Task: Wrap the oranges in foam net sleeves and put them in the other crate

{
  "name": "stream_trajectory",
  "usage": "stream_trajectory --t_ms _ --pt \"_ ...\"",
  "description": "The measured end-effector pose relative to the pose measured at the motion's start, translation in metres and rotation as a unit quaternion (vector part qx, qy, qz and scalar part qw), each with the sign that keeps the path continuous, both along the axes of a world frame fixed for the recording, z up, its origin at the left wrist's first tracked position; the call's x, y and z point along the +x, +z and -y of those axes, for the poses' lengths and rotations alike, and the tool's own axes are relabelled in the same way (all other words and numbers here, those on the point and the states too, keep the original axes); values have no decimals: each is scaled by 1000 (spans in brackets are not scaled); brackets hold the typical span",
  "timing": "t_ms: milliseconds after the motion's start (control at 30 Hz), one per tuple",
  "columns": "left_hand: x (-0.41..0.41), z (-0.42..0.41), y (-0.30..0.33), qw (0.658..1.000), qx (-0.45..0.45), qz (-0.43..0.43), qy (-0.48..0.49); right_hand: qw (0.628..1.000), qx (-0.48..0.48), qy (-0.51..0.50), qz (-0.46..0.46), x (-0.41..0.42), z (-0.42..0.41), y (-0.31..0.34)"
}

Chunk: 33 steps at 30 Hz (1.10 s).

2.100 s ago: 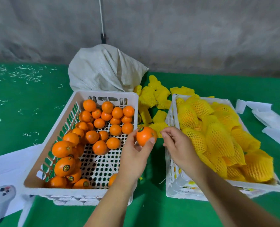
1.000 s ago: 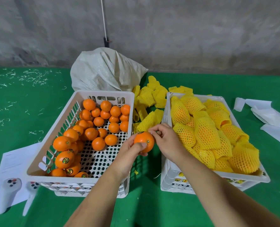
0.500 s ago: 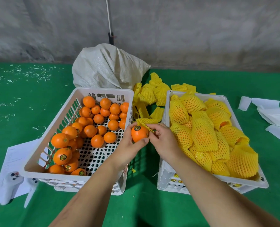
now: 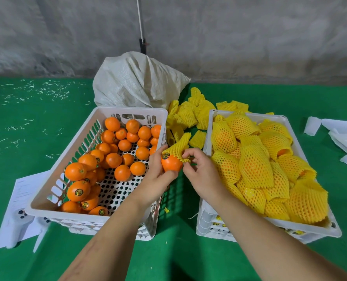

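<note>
Orange (image 4: 171, 163), one, with a round dark-and-gold sticker on its upper left side; held above the gap between the two crates. Its top is capped by a yellow foam net sleeve (image 4: 177, 146), whose open mouth sits over the crown of the fruit while the rest stands up loose behind.

Left hand (image 4: 158, 175): fingers curled round the orange from below and from the left, thumb at the sleeve's edge.

Right hand (image 4: 201, 170): thumb and forefinger pinching the sleeve's rim at the orange's right shoulder; other fingers loosely bent.

Left crate (image 4: 46, 207), white perforated plastic, on the green table (image 4: 178, 256): bare oranges (image 4: 111, 159), many, massed along its left and far sides, several bearing the same sticker; part of the holed floor shows.

Right crate (image 4: 270, 226), white plastic, just beside the hands: heaped with sleeved oranges (image 4: 256, 165), orange skin showing through the yellow mesh.

Spare foam sleeves (image 4: 191, 116), yellow, empty, piled on the table beyond the gap between the crates.

White woven sack (image 4: 138, 82), slumped behind the left crate.

White paper sheets (image 4: 20, 191) under and left of the left crate; white foam pieces (image 4: 343, 134) at the table's right edge. Pale scraps (image 4: 46, 90) scattered far left.
</note>
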<state>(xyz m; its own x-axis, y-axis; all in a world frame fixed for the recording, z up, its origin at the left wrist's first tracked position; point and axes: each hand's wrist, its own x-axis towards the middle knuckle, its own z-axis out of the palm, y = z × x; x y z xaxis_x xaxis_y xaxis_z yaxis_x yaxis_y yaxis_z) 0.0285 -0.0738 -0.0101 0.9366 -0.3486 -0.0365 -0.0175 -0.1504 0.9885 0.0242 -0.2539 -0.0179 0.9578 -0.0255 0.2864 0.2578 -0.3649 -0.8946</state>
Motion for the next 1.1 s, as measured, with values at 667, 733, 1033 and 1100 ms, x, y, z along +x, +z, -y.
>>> stream_trajectory --t_ms 667,733,1033,1100 --pt "-4 13 -17 985 89 140 37 998 -19 -48 43 -5 1 10" --pt "-4 14 -16 984 84 145 58 998 -10 -33 43 -6 1 9" --pt "-5 11 -13 987 22 115 114 996 63 -68 3 -4 2 6" --pt "-4 10 -14 984 30 118 130 998 20 -59 -2 -3 1 5"
